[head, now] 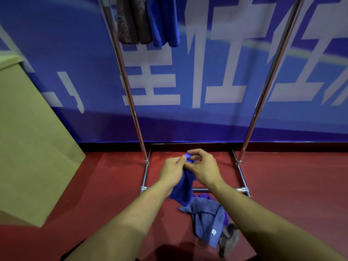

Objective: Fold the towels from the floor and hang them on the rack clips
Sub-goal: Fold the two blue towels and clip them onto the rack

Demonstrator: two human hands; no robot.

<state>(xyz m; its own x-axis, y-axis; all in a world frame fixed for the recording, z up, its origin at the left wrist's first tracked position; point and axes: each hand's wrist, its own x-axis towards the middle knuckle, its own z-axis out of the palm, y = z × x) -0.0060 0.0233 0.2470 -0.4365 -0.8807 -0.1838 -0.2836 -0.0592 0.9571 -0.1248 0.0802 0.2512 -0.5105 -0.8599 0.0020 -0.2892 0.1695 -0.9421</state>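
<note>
Seen from a head-worn camera looking down, two bare forearms reach forward over a red floor (98, 185). The left hand (172, 171) and the right hand (204, 166) meet in the middle, both pinching the top edge of a bright blue towel (183, 189), fingers curled closed on the cloth. The towel hangs down between the wrists, lifted off the floor. Just below and to the right, a grey-blue towel (207, 217) lies crumpled on the floor with a purple towel (207, 196) and a grey towel (230, 240) touching it. A metal rack (130, 91) stands ahead against a blue banner (216, 72). High on the rack hang a brown towel (131, 21) and a blue hung towel (163, 21), side by side. A tan cardboard box (28, 138) sits at the left.
</note>
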